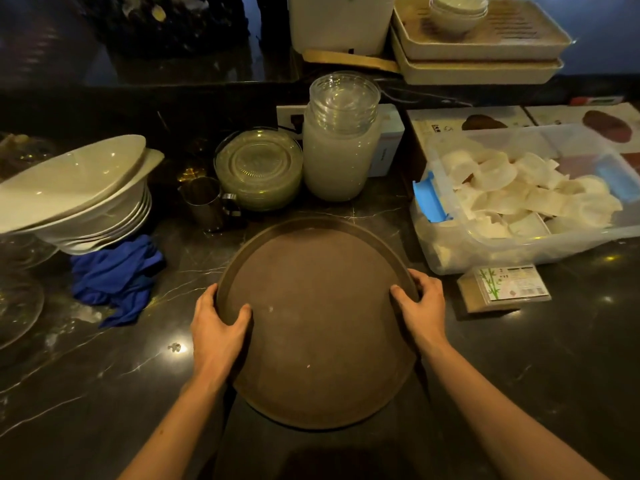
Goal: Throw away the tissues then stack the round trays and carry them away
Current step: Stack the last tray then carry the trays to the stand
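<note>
Right, both hands on the round tray: left hand and right hand each have fingers wrapped over the rim, thumbs inside. The tray sits at the near table edge, overhanging it. Can't tell if it's one tray or a stack. Risks: lifting unevenly lets it tip; swinging left clips the bowls.

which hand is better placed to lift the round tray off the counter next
Neither alone: the left hand and right hand both grip opposite rims of the round tray, thumbs inside. The wide tray likely needs both, lifted together.
</note>
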A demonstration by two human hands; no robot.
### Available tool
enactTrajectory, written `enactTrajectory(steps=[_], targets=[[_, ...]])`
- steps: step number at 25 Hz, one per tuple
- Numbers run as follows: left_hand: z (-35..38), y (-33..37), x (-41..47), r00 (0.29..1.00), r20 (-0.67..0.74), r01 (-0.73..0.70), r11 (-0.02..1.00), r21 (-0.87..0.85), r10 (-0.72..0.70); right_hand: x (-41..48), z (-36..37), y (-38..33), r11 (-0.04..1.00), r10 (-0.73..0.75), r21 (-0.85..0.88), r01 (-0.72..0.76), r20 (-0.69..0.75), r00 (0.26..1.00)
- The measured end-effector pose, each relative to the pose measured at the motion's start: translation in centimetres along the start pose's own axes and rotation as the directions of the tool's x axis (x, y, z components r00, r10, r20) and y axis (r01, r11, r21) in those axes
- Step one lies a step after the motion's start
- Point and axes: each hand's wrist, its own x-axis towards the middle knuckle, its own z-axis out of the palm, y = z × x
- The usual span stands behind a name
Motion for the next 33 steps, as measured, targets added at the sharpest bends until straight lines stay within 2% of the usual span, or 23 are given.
enactTrajectory(steps=[4, 9, 11, 13, 16, 23, 33], targets=[[0.0, -0.2, 0.1, 0.999, 0.009, -0.039, 0.999, -0.011, 0.039, -0.1, 0.1, 0.5, 0.998, -0.030, 0.048, 0.028, 0.033, 0.999], [-0.4, -1.1, 0.5, 0.993, 0.096, 0.083, 0.978, -0.191, -0.066, 0.4, -0.7, 0.2, 0.915, 0.105, 0.378, -0.138, 0.107, 0.989], [-0.6, -0.9, 0.3, 0.986, 0.132, 0.139, 0.947, -0.291, -0.104, 0.6, -1.0, 0.6, 0.883, 0.136, 0.435, -0.179, 0.129, 0.982], [-0.7, -1.0, 0.1, 0.983, 0.149, 0.155, 0.922, -0.354, -0.108, 0.5, -0.9, 1.2, 0.875, 0.160, 0.433, -0.216, 0.161, 0.974], [-0.6, -1.5, -0.4, 0.989, 0.136, 0.107, 0.940, -0.322, -0.066, -0.1, -0.5, 1.5, 0.863, 0.176, 0.437, -0.252, 0.207, 0.962], [-0.2, -2.0, -0.3, 0.986, 0.140, 0.129, 0.935, -0.332, -0.086, -0.5, -0.2, 1.3, 0.889, 0.156, 0.401, -0.220, 0.186, 0.970], [-0.8, -2.1, -0.3, 0.987, 0.116, 0.151, 0.896, -0.419, -0.112, -1.8, -0.2, 0.4, 0.806, 0.197, 0.531, -0.264, 0.179, 0.964]])
